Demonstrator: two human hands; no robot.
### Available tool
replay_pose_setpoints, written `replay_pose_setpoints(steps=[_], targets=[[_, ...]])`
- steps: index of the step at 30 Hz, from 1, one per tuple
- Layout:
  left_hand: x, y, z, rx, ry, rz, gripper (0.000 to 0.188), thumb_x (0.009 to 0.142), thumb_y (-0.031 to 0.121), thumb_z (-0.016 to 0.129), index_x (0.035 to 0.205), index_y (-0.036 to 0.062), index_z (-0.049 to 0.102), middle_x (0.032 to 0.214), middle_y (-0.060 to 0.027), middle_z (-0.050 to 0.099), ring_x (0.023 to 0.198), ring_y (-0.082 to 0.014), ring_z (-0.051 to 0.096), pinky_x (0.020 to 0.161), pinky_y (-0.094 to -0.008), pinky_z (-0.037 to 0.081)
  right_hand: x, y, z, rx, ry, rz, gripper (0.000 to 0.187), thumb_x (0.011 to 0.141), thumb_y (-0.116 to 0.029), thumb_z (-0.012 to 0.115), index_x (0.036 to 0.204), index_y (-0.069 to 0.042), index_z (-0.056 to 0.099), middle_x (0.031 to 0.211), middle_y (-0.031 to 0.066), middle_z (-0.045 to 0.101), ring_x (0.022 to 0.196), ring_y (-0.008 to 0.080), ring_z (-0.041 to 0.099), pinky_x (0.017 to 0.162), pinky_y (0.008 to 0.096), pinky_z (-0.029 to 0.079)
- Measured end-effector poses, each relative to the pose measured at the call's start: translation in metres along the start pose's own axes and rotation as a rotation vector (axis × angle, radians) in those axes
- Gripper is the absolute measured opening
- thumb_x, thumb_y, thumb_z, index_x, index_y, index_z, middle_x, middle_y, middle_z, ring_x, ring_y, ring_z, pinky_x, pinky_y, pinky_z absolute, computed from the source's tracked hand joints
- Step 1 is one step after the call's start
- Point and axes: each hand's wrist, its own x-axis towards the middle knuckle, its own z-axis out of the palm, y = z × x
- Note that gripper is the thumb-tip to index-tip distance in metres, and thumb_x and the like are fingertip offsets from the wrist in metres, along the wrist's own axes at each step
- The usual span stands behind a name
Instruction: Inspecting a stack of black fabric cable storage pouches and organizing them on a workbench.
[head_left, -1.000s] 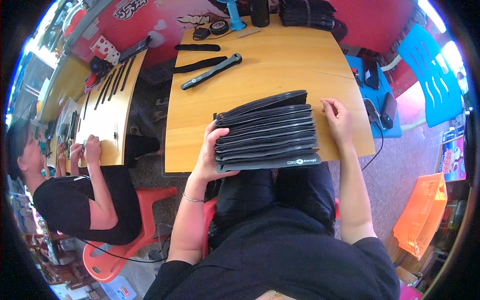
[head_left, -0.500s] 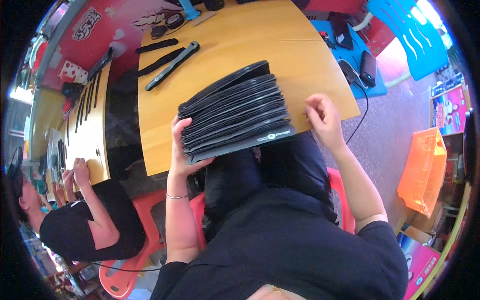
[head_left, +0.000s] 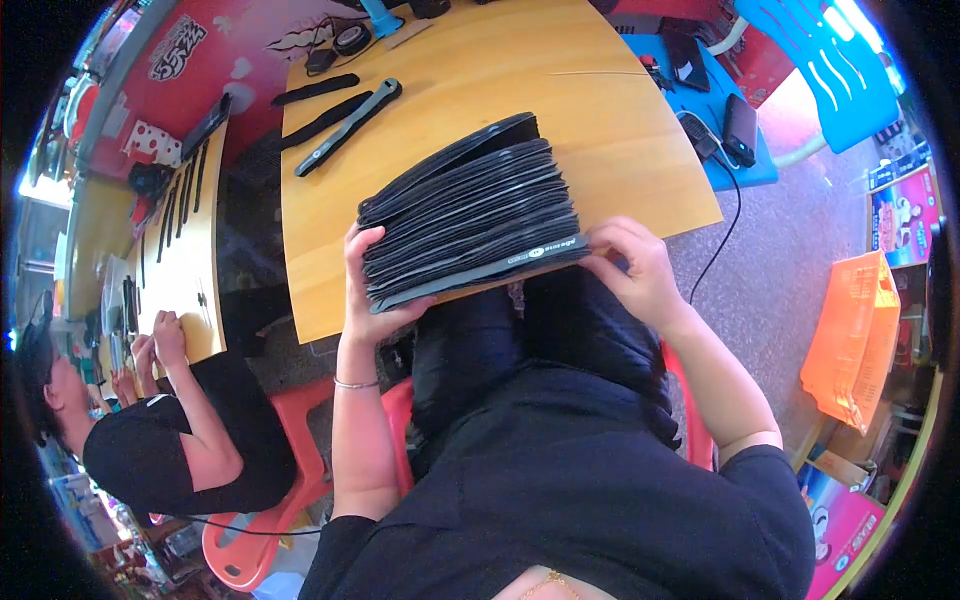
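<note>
Left hand curls around the strap stack above the counter's near edge, right hand near-closed, pinching the front strap's tip; likely separating straps, needs steady left grip.

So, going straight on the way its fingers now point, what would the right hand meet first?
The right hand would probably meet the near right corner of the black stack first; its fingertips look right at that corner, though depth leaves actual contact unclear.
</note>
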Motion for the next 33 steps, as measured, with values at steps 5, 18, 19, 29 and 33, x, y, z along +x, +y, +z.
replay_pose_setpoints(steps=[5, 18, 19, 29, 33], targets=[[0.000, 0.002, 0.000, 0.014, 0.006, 0.008, 0.097, 0.049, 0.015, 0.090, 0.131, 0.0111, 0.038, 0.134, -0.0165, 0.037, 0.127, -0.0306, 0.040, 0.108, -0.0414, 0.033, 0.009, -0.007, 0.006, 0.035, 0.046, 0.069, 0.015, 0.082, -0.003, 0.069, 0.095, 0.000, 0.060, 0.084, 0.0106, 0.063, 0.074, 0.0214, 0.064, 0.065, 0.0295, 0.052], [0.000, -0.001, 0.002, 0.083, 0.052, -0.041, 0.091, 0.051, 0.011, 0.088, 0.128, 0.0099, 0.041, 0.126, -0.0141, 0.042, 0.122, -0.0291, 0.042, 0.106, -0.0405, 0.035, 0.006, 0.020, 0.019, -0.010, 0.005, 0.066, 0.024, 0.083, -0.011, 0.070, 0.104, -0.001, 0.063, 0.085, 0.0148, 0.065, 0.073, 0.0245, 0.065, 0.067, 0.0316, 0.051], [0.000, -0.002, 0.003, 0.112, 0.059, -0.048, 0.088, 0.052, 0.010, 0.087, 0.127, 0.0097, 0.042, 0.124, -0.0134, 0.044, 0.121, -0.0286, 0.043, 0.105, -0.0401, 0.036, 0.008, 0.020, 0.020, -0.008, 0.002, 0.062, 0.024, 0.083, -0.011, 0.070, 0.104, -0.001, 0.063, 0.085, 0.0148, 0.065, 0.073, 0.0245, 0.065, 0.067, 0.0316, 0.051], [0.017, 0.020, 0.011, -0.237, 0.074, -0.201, 0.076, 0.064, -0.003, 0.079, 0.127, 0.0091, 0.038, 0.114, -0.0078, 0.051, 0.105, -0.0173, 0.052, 0.094, -0.0325, 0.044, 0.037, 0.010, 0.023, -0.022, 0.131, 0.008, 0.019, 0.089, -0.011, 0.064, 0.104, -0.002, 0.058, 0.081, 0.0171, 0.063, 0.069, 0.0274, 0.064, 0.062, 0.0336, 0.048], [0.030, 0.040, 0.009, -0.332, 0.085, -0.306, 0.073, 0.067, -0.005, 0.076, 0.128, 0.0091, 0.038, 0.110, -0.0071, 0.053, 0.103, -0.0160, 0.053, 0.093, -0.0316, 0.046, 0.052, 0.001, 0.014, -0.093, 0.157, 0.015, 0.017, 0.090, -0.012, 0.064, 0.102, -0.002, 0.058, 0.076, 0.0175, 0.062, 0.065, 0.0302, 0.063, 0.059, 0.0341, 0.047]])
